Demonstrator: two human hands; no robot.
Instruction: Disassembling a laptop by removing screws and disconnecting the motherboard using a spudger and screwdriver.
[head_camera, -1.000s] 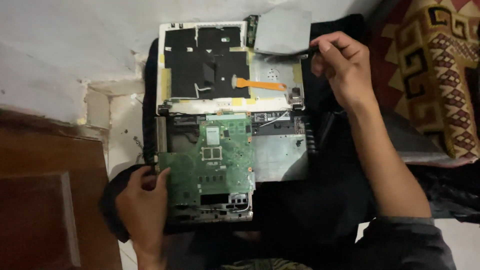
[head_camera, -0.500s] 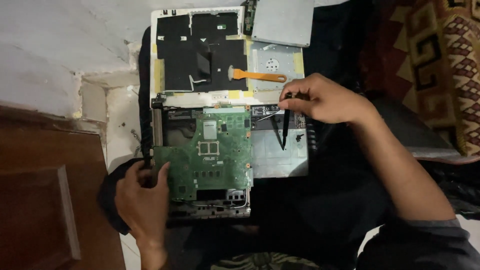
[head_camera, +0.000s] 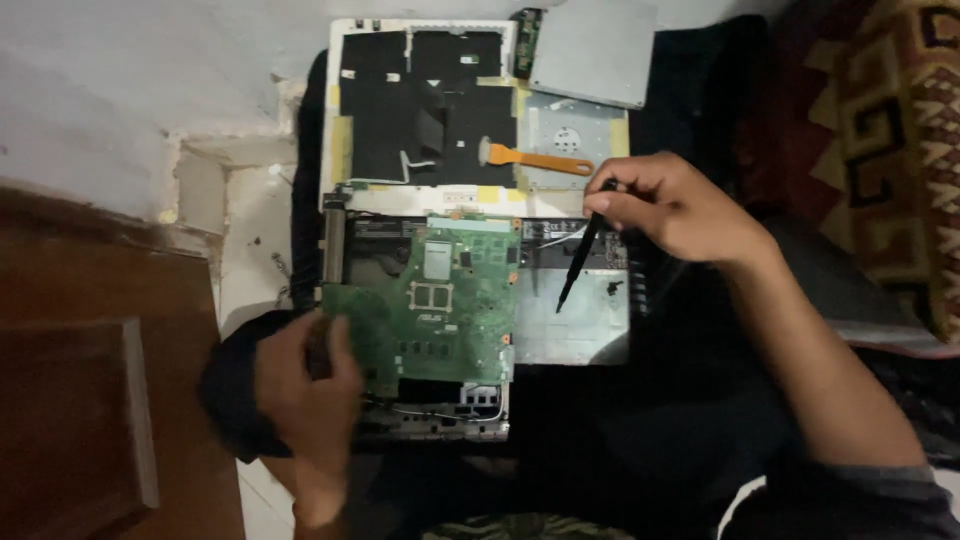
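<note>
My right hand (head_camera: 680, 212) pinches a black screwdriver (head_camera: 578, 262), its tip pointing down below my fingers onto the grey metal plate (head_camera: 570, 330). My left hand (head_camera: 300, 385) grips the green circuit board's (head_camera: 440, 300) left edge.

Bare forearms, a dark grey sleeve pushed up the right one.

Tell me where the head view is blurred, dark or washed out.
Head view: left hand is motion-blurred at the green circuit board; right hand and its black screwdriver are sharper; the lower right falls into deep shadow; the pale floor at upper left looks brightest.
</note>
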